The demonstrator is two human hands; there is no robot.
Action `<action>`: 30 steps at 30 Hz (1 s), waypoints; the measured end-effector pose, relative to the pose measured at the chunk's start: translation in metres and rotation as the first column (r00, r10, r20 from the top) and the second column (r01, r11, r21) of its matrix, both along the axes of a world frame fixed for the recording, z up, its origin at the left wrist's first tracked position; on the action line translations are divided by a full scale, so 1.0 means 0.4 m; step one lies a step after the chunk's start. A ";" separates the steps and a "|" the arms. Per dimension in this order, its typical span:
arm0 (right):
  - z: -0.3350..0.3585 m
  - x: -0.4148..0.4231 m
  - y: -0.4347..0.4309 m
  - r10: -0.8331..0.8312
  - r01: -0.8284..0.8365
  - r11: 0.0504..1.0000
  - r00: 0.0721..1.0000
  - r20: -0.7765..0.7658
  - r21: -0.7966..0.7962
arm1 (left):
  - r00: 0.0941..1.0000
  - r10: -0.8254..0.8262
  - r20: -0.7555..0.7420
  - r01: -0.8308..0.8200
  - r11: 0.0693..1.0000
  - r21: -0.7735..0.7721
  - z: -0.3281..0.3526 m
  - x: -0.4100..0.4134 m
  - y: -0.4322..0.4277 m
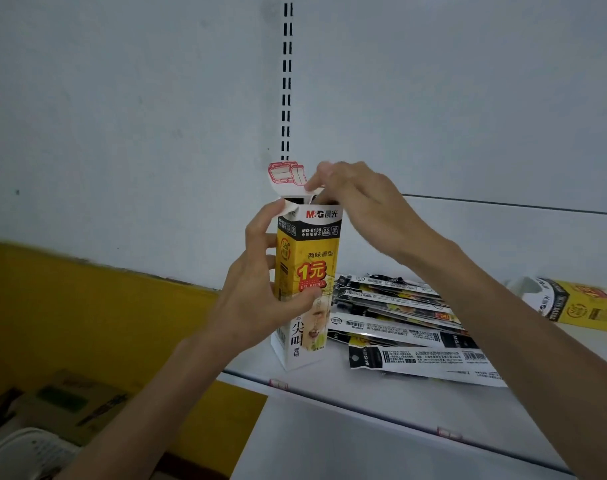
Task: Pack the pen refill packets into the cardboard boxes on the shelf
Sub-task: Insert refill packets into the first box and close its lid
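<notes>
A tall yellow, black and white cardboard refill box (307, 268) stands upright on the white shelf (357, 393), its top flaps open. My left hand (260, 285) grips the box around its middle, with the index finger up at a side flap. My right hand (357, 202) is at the box's open top, its fingers pinching a flap there. A loose pile of pen refill packets (399, 327) lies flat on the shelf just right of the box. A second box of the same kind (579, 303) lies on its side at the far right.
The shelf's white back panel with a slotted upright (286, 81) rises behind the box. A yellow wall (87, 306) is at the left. Below it sit brown cardboard cartons (66, 403) and a white plastic basket (21, 455).
</notes>
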State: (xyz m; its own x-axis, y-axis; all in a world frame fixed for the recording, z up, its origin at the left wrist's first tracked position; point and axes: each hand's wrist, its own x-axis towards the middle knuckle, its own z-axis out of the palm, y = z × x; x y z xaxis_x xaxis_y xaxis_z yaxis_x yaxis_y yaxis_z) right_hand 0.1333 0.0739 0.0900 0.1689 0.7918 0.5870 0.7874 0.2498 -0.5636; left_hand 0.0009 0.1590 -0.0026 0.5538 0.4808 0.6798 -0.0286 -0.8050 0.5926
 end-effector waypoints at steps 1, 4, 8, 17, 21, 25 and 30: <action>-0.004 -0.003 -0.002 0.003 -0.003 1.000 1.000 0.017 -0.016 | 1.000 -0.001 0.003 0.001 1.000 0.001 -0.001 0.000 -0.001; -0.010 -0.002 -0.005 -0.018 0.008 0.986 0.998 0.055 0.166 | 1.000 -0.007 0.015 0.007 1.000 -0.008 -0.002 0.000 -0.006; -0.011 -0.004 -0.018 -0.055 0.060 0.997 0.993 0.105 -0.046 | 0.999 0.010 0.038 -0.009 0.999 -0.034 -0.005 0.000 -0.008; -0.130 0.130 -0.134 -0.067 0.137 0.910 0.980 0.188 -0.392 | 0.994 0.031 0.107 -0.011 0.983 -0.181 -0.036 0.008 -0.014; -0.188 0.144 -0.196 0.020 0.209 0.715 0.948 0.318 -0.667 | 0.995 0.003 0.096 0.021 0.970 -0.243 -0.051 0.018 -0.033; -0.205 0.145 -0.243 -0.023 0.326 0.736 0.888 0.460 -0.593 | 0.995 -0.005 0.099 0.033 0.959 -0.280 -0.058 0.018 -0.042; -0.221 0.161 -0.236 -0.074 0.328 0.804 0.883 0.464 -0.496 | 0.994 0.004 0.114 0.028 0.957 -0.287 -0.031 0.028 -0.032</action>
